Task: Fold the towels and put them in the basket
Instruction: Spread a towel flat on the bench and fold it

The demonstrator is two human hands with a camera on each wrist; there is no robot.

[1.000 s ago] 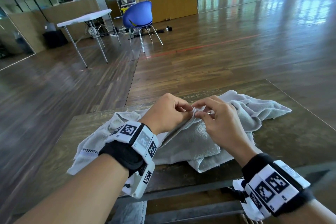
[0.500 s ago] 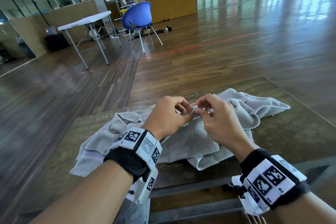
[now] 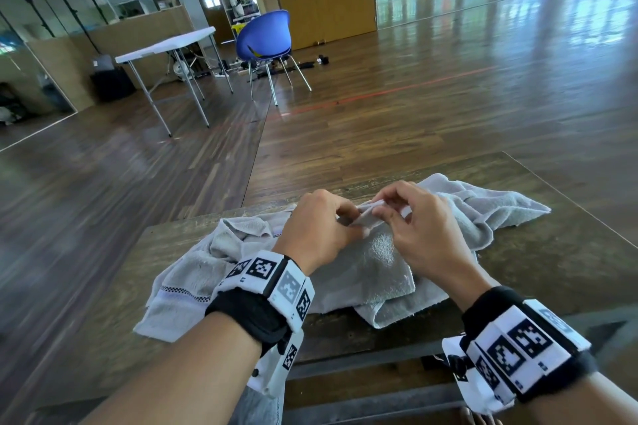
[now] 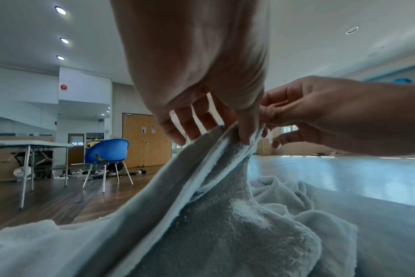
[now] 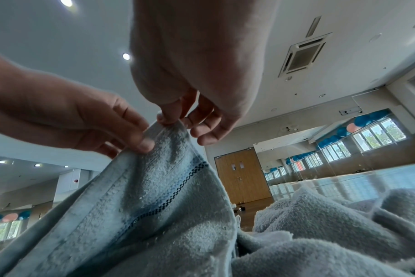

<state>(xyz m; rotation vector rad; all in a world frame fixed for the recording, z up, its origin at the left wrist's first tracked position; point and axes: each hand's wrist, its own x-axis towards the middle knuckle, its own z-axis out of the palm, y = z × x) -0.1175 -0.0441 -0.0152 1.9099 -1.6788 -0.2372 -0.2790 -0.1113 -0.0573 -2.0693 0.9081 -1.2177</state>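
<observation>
Both grips are clamped on one edge: left hand point(image 3: 319, 231) and right hand point(image 3: 428, 235) pinch a raised hem of the grey towel point(image 3: 366, 272) side by side, fingertips nearly touching. One towel shows — crumpled, its bulk lying on the dark wooden desk point(image 3: 552, 262). Beyond, a wooden hall floor point(image 3: 448, 86), one blue chair point(image 3: 266, 36), one white folding table point(image 3: 165, 45) — mirrors along the wall.

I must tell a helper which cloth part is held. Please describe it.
On the dark wooden table lies a crumpled pale grey terry towel. Above its middle, the left hand and right hand pinch one raised hemmed edge; everything else lies slack.
</observation>
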